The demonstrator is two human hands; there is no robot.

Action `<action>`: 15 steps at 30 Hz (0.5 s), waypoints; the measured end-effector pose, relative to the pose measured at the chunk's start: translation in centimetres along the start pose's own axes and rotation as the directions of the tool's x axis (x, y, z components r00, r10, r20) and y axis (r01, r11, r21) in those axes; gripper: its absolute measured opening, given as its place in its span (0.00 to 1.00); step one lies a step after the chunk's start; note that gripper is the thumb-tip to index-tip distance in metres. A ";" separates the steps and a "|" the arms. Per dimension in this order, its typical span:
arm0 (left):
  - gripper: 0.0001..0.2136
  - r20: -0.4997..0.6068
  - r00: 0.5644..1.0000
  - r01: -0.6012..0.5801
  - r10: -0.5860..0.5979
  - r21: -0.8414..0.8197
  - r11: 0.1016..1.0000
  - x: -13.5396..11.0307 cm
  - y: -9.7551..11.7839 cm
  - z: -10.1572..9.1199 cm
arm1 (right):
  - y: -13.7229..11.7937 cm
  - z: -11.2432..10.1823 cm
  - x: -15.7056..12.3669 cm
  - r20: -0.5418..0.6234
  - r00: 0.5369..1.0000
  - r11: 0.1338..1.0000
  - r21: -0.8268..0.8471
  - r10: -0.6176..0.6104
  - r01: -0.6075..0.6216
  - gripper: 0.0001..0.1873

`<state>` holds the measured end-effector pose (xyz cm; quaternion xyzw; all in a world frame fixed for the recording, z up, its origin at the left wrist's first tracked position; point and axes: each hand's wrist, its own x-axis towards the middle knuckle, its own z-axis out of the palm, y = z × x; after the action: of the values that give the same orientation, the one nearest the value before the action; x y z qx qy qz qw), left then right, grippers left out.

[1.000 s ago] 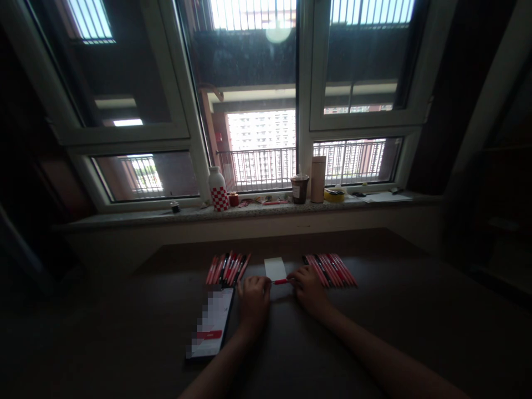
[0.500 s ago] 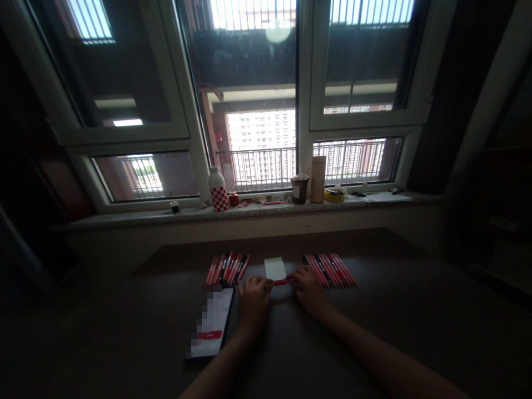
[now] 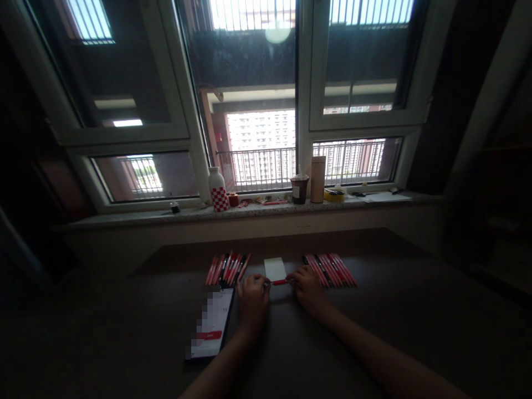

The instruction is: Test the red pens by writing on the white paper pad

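Both my hands rest on a dark table [image 3: 374,332] and pinch one red pen [image 3: 280,282] between them. My left hand [image 3: 252,298] is closed on its left end and my right hand [image 3: 306,285] is closed on its right end. The pen lies level just below a small white slip of paper [image 3: 275,268]. A row of red and black pens [image 3: 227,269] lies beyond my left hand. Another row of red pens [image 3: 331,269] lies just right of my right hand.
A phone [image 3: 211,324] with a lit screen lies left of my left arm. On the windowsill [image 3: 124,217] stand a red-checked white bottle [image 3: 218,189], a dark cup [image 3: 300,188], a tall flask [image 3: 318,178] and a tape roll [image 3: 333,194].
My hands stay almost still on the red pen; the gap between them opens slightly, showing a little more of the pen's left end.
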<state>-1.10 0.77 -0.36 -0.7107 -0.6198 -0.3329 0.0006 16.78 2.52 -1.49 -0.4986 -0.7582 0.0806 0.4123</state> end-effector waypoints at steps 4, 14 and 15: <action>0.10 0.003 1.000 -0.003 0.003 -0.003 1.000 0.0 -0.1 0.1 | 0.0 0.0 0.0 0.004 1.000 1.000 0.004 0.004 -0.004 0.12; 0.12 0.002 1.000 -0.006 0.006 0.006 1.000 -0.1 0.2 -0.2 | 0.0 -0.1 0.0 0.005 1.000 0.999 -0.018 0.029 -0.029 0.12; 0.13 0.002 1.000 -0.005 0.005 0.015 1.000 -0.1 0.2 -0.1 | 0.0 -0.1 0.0 0.002 0.999 0.999 -0.017 0.032 -0.032 0.12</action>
<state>-0.98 0.59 -0.20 -0.7127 -0.6202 -0.3275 0.0061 16.82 2.46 -1.41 -0.5140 -0.7514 0.0814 0.4057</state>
